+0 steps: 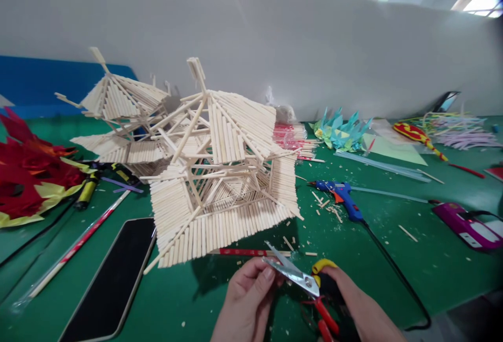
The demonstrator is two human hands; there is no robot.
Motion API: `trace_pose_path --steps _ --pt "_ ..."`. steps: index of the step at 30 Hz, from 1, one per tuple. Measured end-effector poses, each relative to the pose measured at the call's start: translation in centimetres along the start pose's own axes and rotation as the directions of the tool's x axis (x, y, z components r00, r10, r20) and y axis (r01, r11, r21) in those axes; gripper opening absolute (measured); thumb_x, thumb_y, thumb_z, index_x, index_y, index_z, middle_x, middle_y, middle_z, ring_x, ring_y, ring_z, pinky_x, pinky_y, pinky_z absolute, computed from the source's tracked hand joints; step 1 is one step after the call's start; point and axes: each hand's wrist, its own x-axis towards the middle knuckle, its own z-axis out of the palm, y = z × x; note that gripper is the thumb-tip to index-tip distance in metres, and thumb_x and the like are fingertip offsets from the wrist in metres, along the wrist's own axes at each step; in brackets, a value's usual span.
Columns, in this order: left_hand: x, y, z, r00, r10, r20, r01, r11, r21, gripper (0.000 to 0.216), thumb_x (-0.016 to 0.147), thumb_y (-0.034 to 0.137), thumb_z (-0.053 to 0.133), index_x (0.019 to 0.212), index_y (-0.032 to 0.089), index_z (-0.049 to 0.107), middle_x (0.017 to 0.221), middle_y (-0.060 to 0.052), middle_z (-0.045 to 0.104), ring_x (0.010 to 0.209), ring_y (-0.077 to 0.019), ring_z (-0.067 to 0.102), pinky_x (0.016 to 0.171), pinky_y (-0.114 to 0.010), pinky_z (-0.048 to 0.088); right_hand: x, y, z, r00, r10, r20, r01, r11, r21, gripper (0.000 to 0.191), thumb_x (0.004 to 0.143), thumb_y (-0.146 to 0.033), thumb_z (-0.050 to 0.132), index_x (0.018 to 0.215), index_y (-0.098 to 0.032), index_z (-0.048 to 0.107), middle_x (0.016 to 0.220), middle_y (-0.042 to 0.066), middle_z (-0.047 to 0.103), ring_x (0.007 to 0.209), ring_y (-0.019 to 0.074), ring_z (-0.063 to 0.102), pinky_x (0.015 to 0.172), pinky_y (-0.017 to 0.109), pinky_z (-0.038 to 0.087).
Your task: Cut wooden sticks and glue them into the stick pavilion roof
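My right hand (353,300) grips a pair of scissors (301,279) with silver blades spread apart and red showing on the handles. A yellow piece curves by my right fingers; I cannot tell whether it belongs to the handle. Close to the blades, my left hand (247,300) is closed with thumb and fingertips pressed together; whatever lies in the pinch is too small or hidden to name. Just beyond both hands stands a tiered pavilion model (220,174) of pale wooden sticks. A red-wrapped stick (243,252) lies between the model and my left hand.
Left of the model are a phone (113,279), a wrapped chopstick (82,245) and red paper craft (31,174). A second stick pavilion (121,106) stands behind. To the right lie a blue glue gun (341,198) with its black cord, stick scraps and a purple device (467,224).
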Motion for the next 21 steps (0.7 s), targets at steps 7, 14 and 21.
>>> trace_pose_path --steps 7,14,21 --pt "0.4 -0.6 -0.3 1.000 0.003 -0.017 -0.003 1.000 0.013 0.022 0.049 0.026 0.081 0.066 0.015 0.073 0.074 -0.007 0.072 0.075 -0.0177 0.062 0.071 -0.022 0.047 -0.1 0.7 0.9 1.000 0.015 -0.001 -0.015 1.000 0.001 0.051 0.053 -0.027 0.063 0.103 -0.030 0.051 0.081 0.003 0.069 0.068 0.0242 0.066 0.059 0.031 0.052" --pt "-0.1 -0.3 0.1 1.000 -0.018 0.023 0.017 0.999 0.032 0.023 0.049 0.026 0.081 0.068 0.016 0.074 0.071 -0.005 0.072 0.073 -0.0157 0.062 0.073 -0.020 0.046 -0.4 -0.2 -0.1 0.994 0.054 0.096 -0.054 0.999 -0.002 0.045 0.059 -0.031 0.060 0.103 -0.026 0.053 0.076 0.001 0.068 0.061 0.0175 0.065 0.053 0.021 0.048" --pt "0.0 -1.2 0.1 0.996 -0.006 0.086 0.002 0.999 0.048 0.019 0.054 0.027 0.079 0.069 0.015 0.074 0.066 -0.005 0.070 0.069 -0.0142 0.060 0.070 -0.020 0.046 -0.6 -1.3 -1.7 0.977 0.121 0.179 -0.110 0.992 -0.069 0.037 0.060 -0.029 0.060 0.095 -0.023 0.054 0.070 0.000 0.068 0.059 0.0165 0.063 0.053 0.021 0.047"
